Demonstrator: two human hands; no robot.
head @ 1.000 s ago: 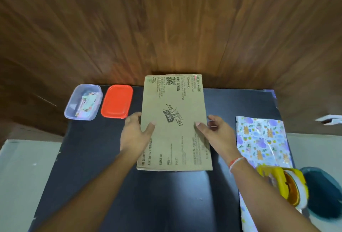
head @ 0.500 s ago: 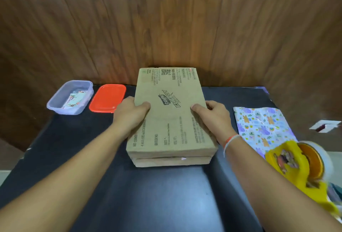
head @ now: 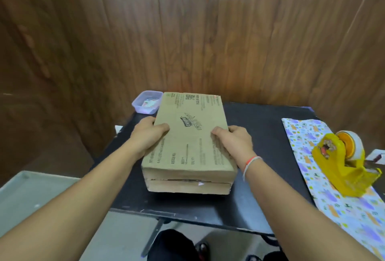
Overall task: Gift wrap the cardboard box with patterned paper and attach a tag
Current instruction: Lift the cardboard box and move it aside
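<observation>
Fingers of both hands curled round the long sides of the cardboard box (head: 188, 142), thumbs lying on its printed top. Left hand (head: 146, 135) gripping the left edge, right hand (head: 233, 142) gripping the right edge; fingertips hidden under the sides, so cannot tell how deep the hold goes. Cannot tell either whether the box rests on the black counter (head: 260, 119) or hangs just above it.

Largest first: counter carrying everything. Then the box at its middle, bare brown cardboard with print, no paper on it, with a seam showing along the near end face. Then the patterned wrapping paper (head: 302, 133), lying flat along the right side of the counter, apart from the box, not yet unfolded under it. Then the yellow tape dispenser (head: 343, 163), standing on that paper. Then the small clear plastic container (head: 148, 101) at the far left corner, partly behind the box, holding some printed cards or tags, too small to tell exactly.

Judged from this: only the very start of the task. No wrapping done, no tape used, no tag attached. Left to do, probably: spreading the paper, placing the box on it, folding, taping, then fixing the tag.
</observation>
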